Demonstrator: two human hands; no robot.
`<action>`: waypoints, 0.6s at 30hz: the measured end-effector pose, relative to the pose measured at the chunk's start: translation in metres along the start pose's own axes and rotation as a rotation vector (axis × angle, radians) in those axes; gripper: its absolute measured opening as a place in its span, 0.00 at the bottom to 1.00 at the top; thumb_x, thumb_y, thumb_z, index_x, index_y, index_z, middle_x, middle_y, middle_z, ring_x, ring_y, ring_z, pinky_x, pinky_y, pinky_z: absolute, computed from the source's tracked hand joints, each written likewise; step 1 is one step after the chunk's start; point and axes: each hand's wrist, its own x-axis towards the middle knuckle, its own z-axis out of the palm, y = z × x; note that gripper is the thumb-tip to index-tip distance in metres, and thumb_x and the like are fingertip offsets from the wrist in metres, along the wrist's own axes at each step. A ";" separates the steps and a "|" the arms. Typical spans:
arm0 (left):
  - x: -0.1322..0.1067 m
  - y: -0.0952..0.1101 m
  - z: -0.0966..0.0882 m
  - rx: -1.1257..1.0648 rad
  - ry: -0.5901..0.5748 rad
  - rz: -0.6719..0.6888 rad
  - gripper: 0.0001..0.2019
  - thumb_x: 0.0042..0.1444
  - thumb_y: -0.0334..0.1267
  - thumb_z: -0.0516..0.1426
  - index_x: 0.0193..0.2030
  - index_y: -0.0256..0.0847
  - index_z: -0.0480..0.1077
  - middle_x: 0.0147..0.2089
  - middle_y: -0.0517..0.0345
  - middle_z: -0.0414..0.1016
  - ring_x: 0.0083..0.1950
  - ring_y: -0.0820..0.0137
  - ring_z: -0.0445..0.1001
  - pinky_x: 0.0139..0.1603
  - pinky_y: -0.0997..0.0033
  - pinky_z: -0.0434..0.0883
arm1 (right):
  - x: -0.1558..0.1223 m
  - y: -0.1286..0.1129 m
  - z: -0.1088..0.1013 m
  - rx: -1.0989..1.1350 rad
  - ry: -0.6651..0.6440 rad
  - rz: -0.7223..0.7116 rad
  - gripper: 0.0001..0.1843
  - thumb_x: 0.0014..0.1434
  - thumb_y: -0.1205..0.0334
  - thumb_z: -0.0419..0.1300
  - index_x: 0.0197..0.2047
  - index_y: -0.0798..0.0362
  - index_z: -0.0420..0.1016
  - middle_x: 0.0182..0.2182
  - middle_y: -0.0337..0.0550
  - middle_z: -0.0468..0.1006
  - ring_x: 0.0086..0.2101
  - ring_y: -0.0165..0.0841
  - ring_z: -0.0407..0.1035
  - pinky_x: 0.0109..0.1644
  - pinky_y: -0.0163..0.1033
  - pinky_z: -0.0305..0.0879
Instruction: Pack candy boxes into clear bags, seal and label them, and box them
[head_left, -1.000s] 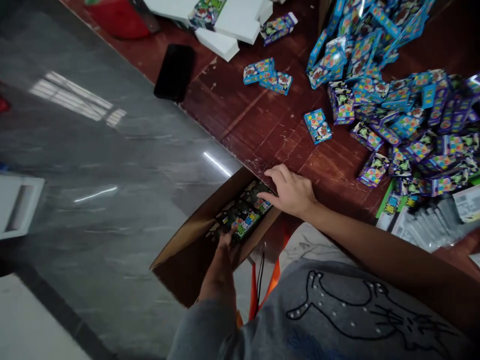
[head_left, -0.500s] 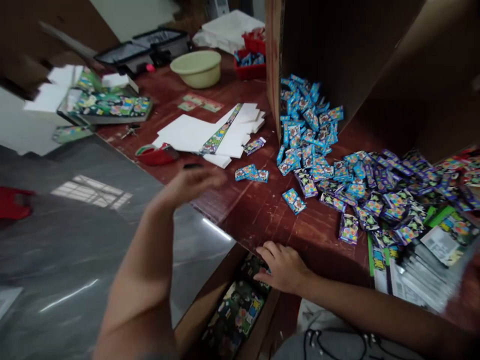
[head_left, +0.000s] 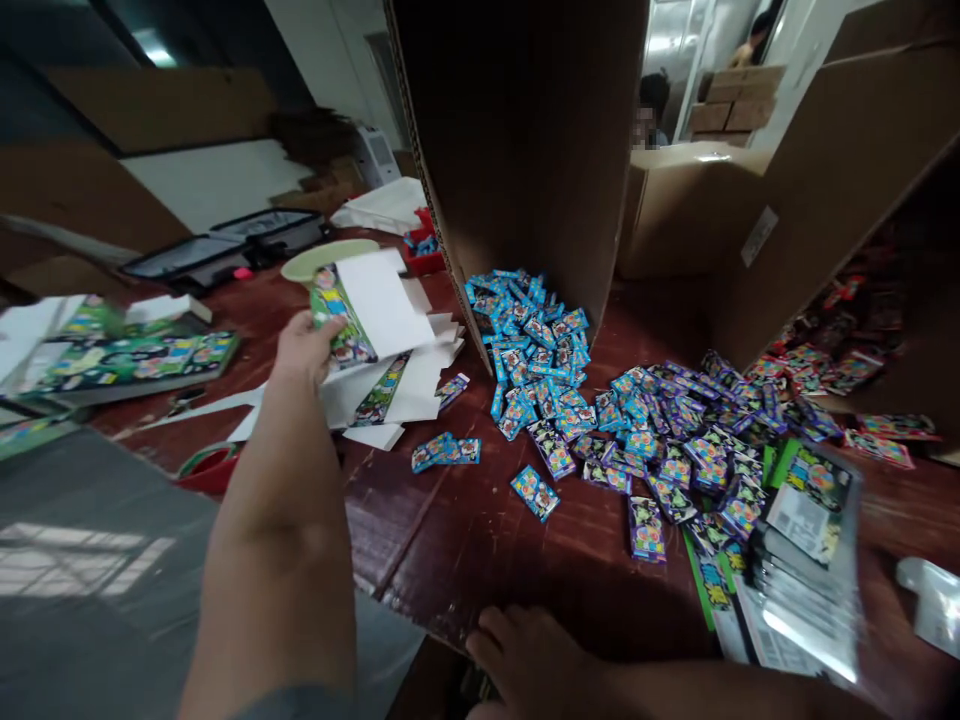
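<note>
My left hand point(head_left: 304, 345) is stretched out over the red-brown table point(head_left: 480, 540) and is closed on a flat, unfolded white carton blank point(head_left: 371, 305) with a printed green strip, lifted off the stack of white blanks point(head_left: 390, 395). My right hand point(head_left: 529, 660) rests at the table's near edge, fingers curled over it, partly cut off by the frame. Small blue and purple packets point(head_left: 600, 400) lie heaped across the table's middle and right. One loose blue packet point(head_left: 535, 492) lies in front of my right hand.
A tall brown cardboard box point(head_left: 525, 140) stands open-sided behind the packets, another point(head_left: 855, 190) at the right. Stacked plastic sleeves point(head_left: 802, 560) lie at the near right. A pale bowl point(head_left: 330, 262), a red tape dispenser point(head_left: 210, 465) and printed trays point(head_left: 127, 355) sit at the left. Another person is far behind.
My view has lifted from the box below the table to the tabletop. My left hand left that box, reached forward and picked up a white carton blank. My right hand stayed at the table edge.
</note>
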 end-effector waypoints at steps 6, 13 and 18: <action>-0.021 0.126 0.000 -0.072 0.317 0.229 0.20 0.74 0.35 0.60 0.63 0.30 0.56 0.71 0.52 0.74 0.67 0.70 0.73 0.74 0.55 0.67 | 0.001 0.005 -0.025 0.205 0.022 0.074 0.34 0.64 0.34 0.67 0.62 0.48 0.70 0.56 0.48 0.79 0.48 0.45 0.80 0.44 0.49 0.81; -0.309 0.181 0.056 -0.035 0.038 0.044 0.22 0.54 0.45 0.76 0.49 0.37 0.77 0.48 0.54 0.84 0.48 0.63 0.81 0.57 0.62 0.79 | -0.054 0.027 -0.188 0.178 0.825 0.205 0.31 0.71 0.50 0.55 0.73 0.50 0.59 0.65 0.66 0.69 0.69 0.56 0.64 0.66 0.68 0.71; -0.468 0.149 0.123 -0.270 -0.002 -0.336 0.17 0.52 0.47 0.76 0.43 0.44 0.79 0.42 0.55 0.84 0.42 0.61 0.82 0.46 0.62 0.81 | -0.094 0.041 -0.259 0.093 0.699 0.238 0.22 0.76 0.42 0.52 0.52 0.51 0.73 0.26 0.42 0.77 0.29 0.40 0.75 0.32 0.42 0.68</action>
